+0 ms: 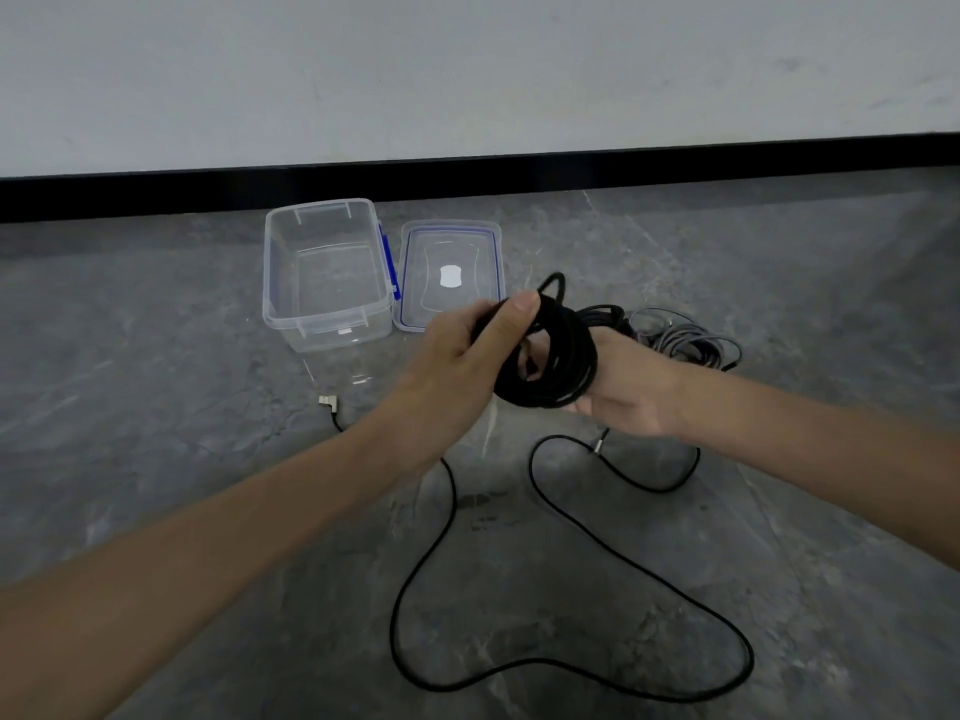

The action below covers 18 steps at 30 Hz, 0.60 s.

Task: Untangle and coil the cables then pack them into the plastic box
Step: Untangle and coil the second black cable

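A black cable is partly wound into a thick coil [558,356] held above the floor. My left hand [462,350] grips the coil's left side, thumb on top. My right hand [623,387] passes through the coil and holds it from behind. The loose tail of the black cable [571,662] snakes across the floor in wide loops. Its angled USB plug [328,402] lies on the floor left of my left wrist. A grey cable bundle [691,340] lies behind my right hand. The clear plastic box [327,324] stands open and holds nothing.
The box's clear lid with a blue seal [415,252] lies flat just right of the box. A black skirting strip [467,174] runs along the pale wall behind. Everything sits on a grey stone floor [156,356].
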Motion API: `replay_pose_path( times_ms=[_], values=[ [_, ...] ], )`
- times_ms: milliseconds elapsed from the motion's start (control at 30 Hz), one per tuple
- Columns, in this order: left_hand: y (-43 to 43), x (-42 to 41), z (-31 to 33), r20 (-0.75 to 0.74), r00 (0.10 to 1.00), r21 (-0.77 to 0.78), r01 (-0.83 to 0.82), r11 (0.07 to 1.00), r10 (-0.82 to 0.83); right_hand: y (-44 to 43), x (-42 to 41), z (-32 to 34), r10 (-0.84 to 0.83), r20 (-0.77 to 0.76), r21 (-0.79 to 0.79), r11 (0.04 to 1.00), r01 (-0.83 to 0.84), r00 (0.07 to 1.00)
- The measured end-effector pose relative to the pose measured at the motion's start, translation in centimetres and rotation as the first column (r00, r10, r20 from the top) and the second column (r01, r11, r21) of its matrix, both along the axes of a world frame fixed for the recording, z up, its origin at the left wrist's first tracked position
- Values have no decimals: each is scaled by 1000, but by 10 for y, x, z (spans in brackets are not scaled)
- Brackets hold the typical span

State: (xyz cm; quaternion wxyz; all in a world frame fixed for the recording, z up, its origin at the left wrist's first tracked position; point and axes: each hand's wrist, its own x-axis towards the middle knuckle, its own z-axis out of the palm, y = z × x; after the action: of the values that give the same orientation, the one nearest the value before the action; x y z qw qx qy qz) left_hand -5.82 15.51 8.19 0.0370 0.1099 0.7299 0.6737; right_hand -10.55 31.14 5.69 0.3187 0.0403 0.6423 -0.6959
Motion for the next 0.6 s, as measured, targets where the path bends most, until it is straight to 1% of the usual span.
replay_pose_path(
  times_ms=[100, 167, 200, 233, 300, 400, 533, 600],
  values=[
    [-7, -7, -5, 4, 994, -15, -110, 994, 110, -10, 10, 2, 19, 119, -97, 995, -8, 993],
    [-10, -11, -8, 11, 986, -53, -168, 984, 168, -9, 14, 9, 58, 247, -227, 974, -1, 967],
    [-11, -12, -9, 6, 982, -73, -188, 980, 188, -6, 14, 14, 87, 292, -282, 960, -1, 952],
    [-11, -12, -10, 0, 979, -84, -201, 976, 202, -4, 14, 17, 114, 302, -313, 950, -14, 946],
    [-10, -14, -11, -12, 978, -114, -208, 971, 208, 1, 15, 20, 157, 254, -320, 945, -70, 954],
    [-8, -13, -14, -51, 978, -181, -208, 961, 202, 2, 16, 21, 196, 159, -285, 948, -145, 968],
    [-10, -9, -16, -77, 978, -219, -206, 954, 194, 7, 13, 22, 158, 60, -261, 956, -138, 986],
    [-12, -9, -17, -77, 976, -218, -215, 952, 202, 9, 11, 23, 169, 4, -237, 958, -163, 986]
  ],
)
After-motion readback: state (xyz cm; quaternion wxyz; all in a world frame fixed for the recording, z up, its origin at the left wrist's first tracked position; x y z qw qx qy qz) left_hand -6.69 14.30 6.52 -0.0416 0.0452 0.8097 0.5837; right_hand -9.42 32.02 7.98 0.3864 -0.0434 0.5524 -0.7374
